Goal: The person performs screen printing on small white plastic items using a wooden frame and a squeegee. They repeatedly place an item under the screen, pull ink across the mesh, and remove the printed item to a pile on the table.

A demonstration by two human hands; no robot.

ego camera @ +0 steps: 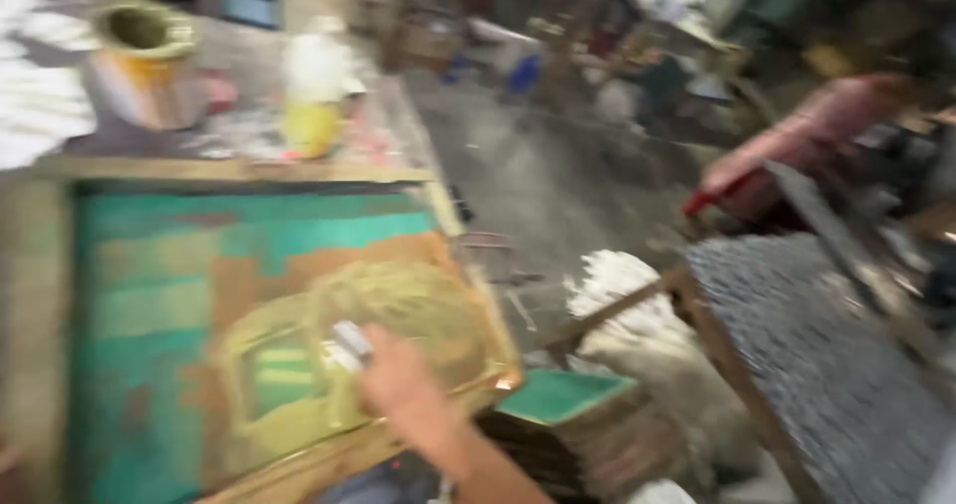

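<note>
R hand [398, 375] on small pale tool [351, 343] | teal screen frame [149, 265], yellow-smeared

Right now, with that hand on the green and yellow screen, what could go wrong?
The hand presses a small pale tool into yellow ink on the framed screen; ink might smear onto the wooden frame. The yellow tin and bottle stand just beyond the frame, so a nudge could tip them. The picture is blurred, so this is uncertain.

One head-worn view looks down and forward from close above the framed printing screen [269, 325] on the desk [60, 265], motion-blurred, with workshop floor [558, 185] beyond to the right
</note>
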